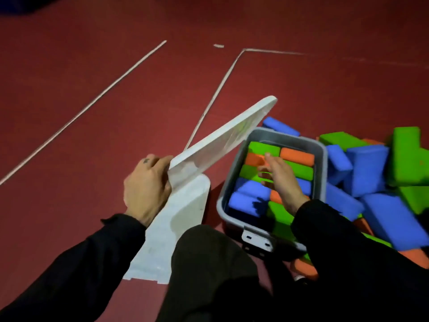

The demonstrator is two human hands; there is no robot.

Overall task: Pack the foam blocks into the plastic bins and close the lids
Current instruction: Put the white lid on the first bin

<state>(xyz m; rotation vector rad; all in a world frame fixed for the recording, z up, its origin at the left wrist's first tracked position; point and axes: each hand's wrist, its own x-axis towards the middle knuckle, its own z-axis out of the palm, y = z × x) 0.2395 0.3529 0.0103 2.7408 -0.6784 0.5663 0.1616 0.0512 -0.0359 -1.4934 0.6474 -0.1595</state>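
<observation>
1. Closest in: dark-clad knee (209,263) low in frame, second white lid (171,233) lying flat on the red floor (92,89) just beside it.
2. Left hand (146,189) curled round the near edge of the raised white lid (222,138), holding it tilted up over the bin's left side.
3. Right hand (278,180) flat, fingers straight, pressing down on the foam blocks (253,196) inside the grey bin (321,159). Gripping nothing.
4. Bin looks pretty much full, latch (256,240) hanging loose at the near end.
5. Loose blocks (371,173) piled right of the bin and beyond.
6. Likely snag: foam springing back above the rim, so lid won't seat or latch. Also pinched fingers if lid drops early.
</observation>
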